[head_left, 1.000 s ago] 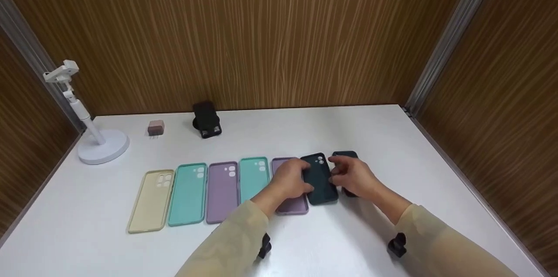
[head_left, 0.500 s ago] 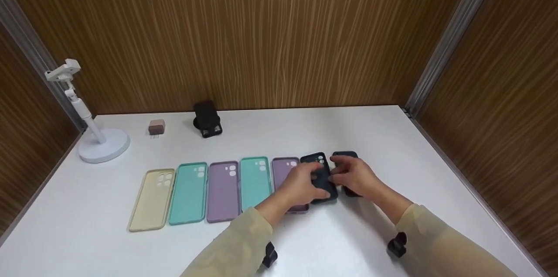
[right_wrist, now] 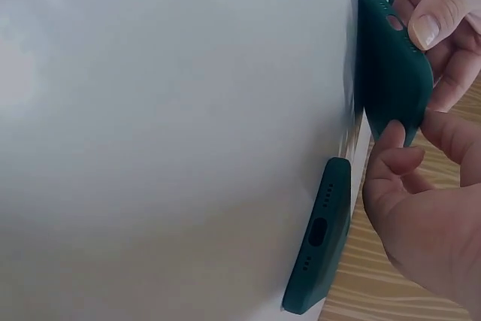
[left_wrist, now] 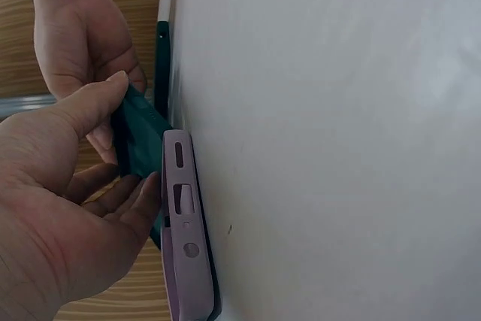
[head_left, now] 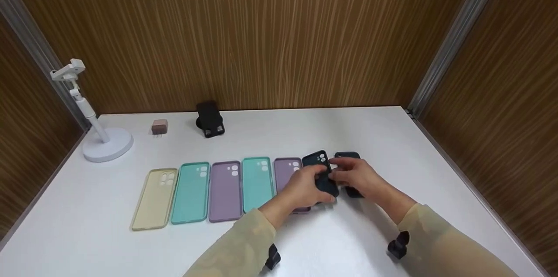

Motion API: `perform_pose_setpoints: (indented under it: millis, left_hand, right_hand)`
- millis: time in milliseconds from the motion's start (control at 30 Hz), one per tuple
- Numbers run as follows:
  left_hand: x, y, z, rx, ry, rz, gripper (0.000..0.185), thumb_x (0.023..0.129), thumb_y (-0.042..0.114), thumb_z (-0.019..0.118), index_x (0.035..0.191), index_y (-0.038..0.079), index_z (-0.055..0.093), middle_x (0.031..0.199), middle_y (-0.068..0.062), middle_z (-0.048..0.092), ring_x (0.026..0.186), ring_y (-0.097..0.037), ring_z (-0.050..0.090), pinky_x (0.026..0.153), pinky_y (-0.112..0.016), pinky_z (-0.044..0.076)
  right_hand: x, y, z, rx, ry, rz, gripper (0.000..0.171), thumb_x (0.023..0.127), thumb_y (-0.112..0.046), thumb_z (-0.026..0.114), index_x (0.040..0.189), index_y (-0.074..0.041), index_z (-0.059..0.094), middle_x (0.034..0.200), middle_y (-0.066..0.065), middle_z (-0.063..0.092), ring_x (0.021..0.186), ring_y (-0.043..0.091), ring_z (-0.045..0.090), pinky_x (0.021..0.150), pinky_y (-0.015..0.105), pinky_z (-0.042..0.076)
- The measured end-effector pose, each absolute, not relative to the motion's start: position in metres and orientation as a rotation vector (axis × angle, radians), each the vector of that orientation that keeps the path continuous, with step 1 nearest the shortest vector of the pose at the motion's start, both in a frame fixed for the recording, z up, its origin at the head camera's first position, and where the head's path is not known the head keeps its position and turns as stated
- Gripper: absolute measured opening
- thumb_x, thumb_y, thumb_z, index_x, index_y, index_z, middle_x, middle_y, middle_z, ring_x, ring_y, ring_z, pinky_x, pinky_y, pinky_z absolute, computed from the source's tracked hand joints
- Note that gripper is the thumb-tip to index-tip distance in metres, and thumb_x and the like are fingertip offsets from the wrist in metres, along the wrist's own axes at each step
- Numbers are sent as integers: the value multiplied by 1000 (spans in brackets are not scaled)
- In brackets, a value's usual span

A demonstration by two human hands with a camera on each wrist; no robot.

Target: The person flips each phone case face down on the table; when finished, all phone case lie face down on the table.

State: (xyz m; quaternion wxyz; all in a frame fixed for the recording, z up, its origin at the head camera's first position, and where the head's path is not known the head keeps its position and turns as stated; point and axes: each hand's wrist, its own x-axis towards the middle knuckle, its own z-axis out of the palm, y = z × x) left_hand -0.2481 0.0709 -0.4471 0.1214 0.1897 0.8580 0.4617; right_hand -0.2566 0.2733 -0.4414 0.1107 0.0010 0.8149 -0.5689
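A dark green phone case (head_left: 321,174) sits right of centre in the head view, lifted off the white table (head_left: 392,137) and gripped from both sides. The left hand (head_left: 305,189) curls its thumb and fingers round the case's near end and covers most of its lower half; the right hand (head_left: 359,176) pinches its right edge between thumb and fingertips. Only the camera-cutout end of the case shows clearly. Just right of it a second dark green case (head_left: 348,157) lies flat, mostly hidden behind the right hand. Under the left hand a purple case (head_left: 287,172) lies on the table, its near end covered. Leftward the row runs on: a teal case (head_left: 257,183), another purple case (head_left: 225,189), another teal case (head_left: 191,192) and a cream case (head_left: 154,198), all lying open side up with nothing in them. At upper left stand a white phone stand (head_left: 107,144), a small brown charger (head_left: 159,127) and a black holder (head_left: 209,118), too small to make out in detail
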Motion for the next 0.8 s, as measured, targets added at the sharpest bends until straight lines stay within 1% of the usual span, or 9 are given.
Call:
perform_pose_setpoints:
  millis: [233,400,600,700,800]
  left_hand:
    - [-248,72,-448,493,2446,1449,81,80,20,96,151,11,58,143,-12,64,131,-25,59,115,-42,43]
    - [-247,73,-448,446,2386,1554,79,80,19,96,149,9,59,141,-12,66,131,-25,59,115,-42,43]
    - [-246,77,-447,348,2311,1705,75,82,21,95,148,8,59,140,-9,66,131,-24,59,113,-38,47]
    - [-244,79,-446,295,2265,1810,68,83,17,94,142,7,63,135,-7,69,127,-23,62,109,-35,50]
    - [-244,81,-444,240,2201,1913,58,84,11,91,136,5,67,128,-7,72,121,-22,66,104,-33,53]
  right_hand:
    - [-258,275,-442,48,2269,-1776,57,101,-13,70,153,0,53,136,19,63,98,21,63,85,29,55]
    - [-259,275,-441,94,2182,-1828,53,103,-14,69,152,-1,54,134,18,62,99,22,61,85,28,54]
    - [-260,275,-442,53,2115,-1861,52,108,-15,62,156,1,49,136,23,64,104,24,68,86,31,59]
    - [-260,275,-442,44,2099,-1871,51,110,-14,57,157,1,47,134,21,66,103,23,71,85,32,60]
    - [-260,274,-441,45,2095,-1871,49,111,-13,54,157,2,47,127,19,70,98,20,74,83,31,61]
